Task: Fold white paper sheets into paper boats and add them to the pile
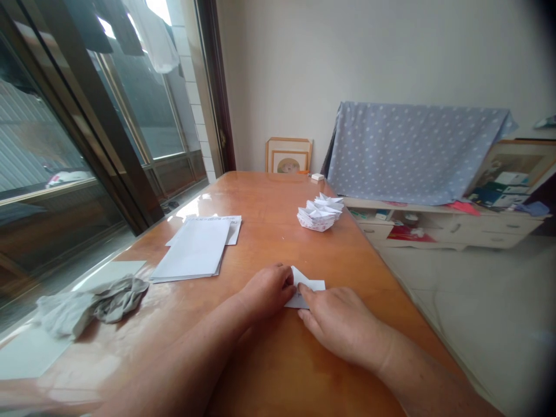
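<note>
On the wooden table, a small folded sheet of white paper [316,285] lies between my hands, with a pointed flap at its top left and a faint dark mark. My left hand [270,288] has its fingers curled together on the paper's left side. My right hand [341,318] presses on its lower right part, index finger and thumb at the fold. Both hands cover some of the paper. Farther up the table, several folded white paper boats [319,213] sit nested together in a cluster.
Left of my hands lies a stack of white sheets [191,252], with written sheets under its far end. A crumpled grey cloth [119,298] rests near the left edge. A small white box [317,177] stands at the far end. The table's right edge [391,275] runs close by.
</note>
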Action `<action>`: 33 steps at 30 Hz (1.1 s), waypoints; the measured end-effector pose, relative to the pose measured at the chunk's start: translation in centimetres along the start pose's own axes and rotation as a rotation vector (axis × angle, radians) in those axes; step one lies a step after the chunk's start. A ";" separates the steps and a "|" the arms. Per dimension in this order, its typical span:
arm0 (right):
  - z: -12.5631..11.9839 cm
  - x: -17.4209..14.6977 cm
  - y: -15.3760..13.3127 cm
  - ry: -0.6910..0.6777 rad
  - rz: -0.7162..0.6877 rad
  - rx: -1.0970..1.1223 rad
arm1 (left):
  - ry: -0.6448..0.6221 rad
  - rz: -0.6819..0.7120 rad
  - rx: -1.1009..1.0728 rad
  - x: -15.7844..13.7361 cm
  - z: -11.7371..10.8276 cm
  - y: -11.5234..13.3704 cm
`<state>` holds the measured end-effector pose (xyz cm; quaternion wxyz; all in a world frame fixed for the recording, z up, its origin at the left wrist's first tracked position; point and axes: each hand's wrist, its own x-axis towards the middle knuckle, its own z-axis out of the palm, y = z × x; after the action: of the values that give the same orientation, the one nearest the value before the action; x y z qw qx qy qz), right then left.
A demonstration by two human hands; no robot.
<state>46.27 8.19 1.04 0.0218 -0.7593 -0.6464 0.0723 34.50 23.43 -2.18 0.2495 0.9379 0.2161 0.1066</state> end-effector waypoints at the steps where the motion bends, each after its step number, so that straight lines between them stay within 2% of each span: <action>1: 0.2 -0.1 -0.1 -0.009 0.003 0.017 | 0.001 0.004 0.002 0.0 0.0 0.0; 9: 0.4 -0.6 -1.1 -0.053 0.040 0.070 | -0.006 0.006 0.038 0.0 0.0 -0.2; 18: 0.0 -0.4 -2.6 -0.037 0.060 -0.019 | 0.015 0.005 0.088 0.0 0.5 -0.7; 22: 0.3 -0.4 -3.1 -0.022 0.082 -0.073 | -0.012 0.005 0.107 0.0 0.4 -0.6; 33: 1.3 -2.3 -1.3 -0.088 0.185 -0.181 | -0.010 0.018 0.105 0.1 0.2 -0.4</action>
<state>44.43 6.03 0.07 -0.0818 -0.8105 -0.5779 0.0488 34.52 23.72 -2.51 0.2001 0.9521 0.2118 0.0926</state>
